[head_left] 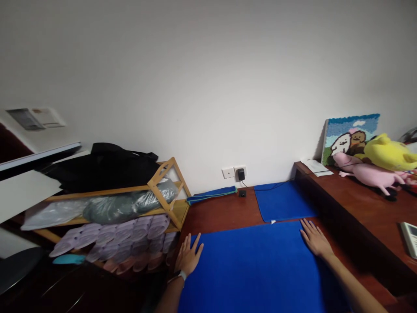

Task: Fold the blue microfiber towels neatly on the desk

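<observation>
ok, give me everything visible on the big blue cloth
The large blue cloth is plain, bright blue and soft-looking, like towel or microfiber. It lies spread nearly flat on the reddish-brown desk, far edge fairly straight, near end out of frame. The left hand is open at its left edge, the right hand open at its far right corner. A smaller blue cloth lies just beyond; a white tag sits between them, owner unclear.

Three blue cloths (250,269), one black plug (241,174)
</observation>
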{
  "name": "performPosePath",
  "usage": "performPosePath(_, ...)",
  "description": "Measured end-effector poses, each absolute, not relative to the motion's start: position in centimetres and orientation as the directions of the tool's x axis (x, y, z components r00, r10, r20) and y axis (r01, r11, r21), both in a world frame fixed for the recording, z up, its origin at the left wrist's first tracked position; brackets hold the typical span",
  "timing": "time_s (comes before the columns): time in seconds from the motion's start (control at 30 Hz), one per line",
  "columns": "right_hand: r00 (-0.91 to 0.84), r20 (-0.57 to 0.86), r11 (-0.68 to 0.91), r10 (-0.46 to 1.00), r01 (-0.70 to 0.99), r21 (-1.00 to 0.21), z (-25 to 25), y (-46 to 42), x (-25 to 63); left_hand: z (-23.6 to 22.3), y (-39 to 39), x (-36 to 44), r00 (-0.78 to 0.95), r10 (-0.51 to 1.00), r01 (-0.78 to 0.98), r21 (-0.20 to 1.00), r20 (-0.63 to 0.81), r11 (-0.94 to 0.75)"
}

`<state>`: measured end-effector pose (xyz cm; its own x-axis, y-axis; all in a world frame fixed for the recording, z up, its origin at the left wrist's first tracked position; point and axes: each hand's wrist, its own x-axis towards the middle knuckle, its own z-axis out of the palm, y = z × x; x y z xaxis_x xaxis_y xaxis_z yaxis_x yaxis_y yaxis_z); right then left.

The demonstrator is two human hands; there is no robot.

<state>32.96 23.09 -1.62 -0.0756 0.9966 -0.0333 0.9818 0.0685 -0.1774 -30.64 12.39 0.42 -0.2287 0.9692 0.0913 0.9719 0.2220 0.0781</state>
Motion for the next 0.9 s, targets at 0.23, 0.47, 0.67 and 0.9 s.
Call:
performPosePath(0.23, -0.057, -0.031, 0.053, 0.998, 0.991, -0.122, -2.2, 23.1, 33.2, -0.1, 11.9, -31.1, -0.198, 0.965, 0.977, 0.108, 0.170, 0.182)
performPosePath(0.47, -0.103, 0.125, 0.117, 0.987, 0.987, -0.111, 0.4, 22.0, 28.0, 0.2, 11.5, -30.2, -0.217, 0.955, 0.972, 0.133, 0.202, 0.193)
performPosePath(0.67, -0.448, 0.232, 0.501, 0.864, 0.811, -0.301, 2.7, 17.8, 9.7, 0.5, 11.4, -30.2, -0.222, 0.953, 0.970, 0.143, 0.204, 0.196)
performPosePath(0.9, -0.569, 0.072, 0.552, 0.819, 0.748, -0.368, 2.3, 16.6, 3.6, -0.3, 11.7, -30.7, -0.221, 0.950, 0.971, 0.140, 0.221, 0.193)
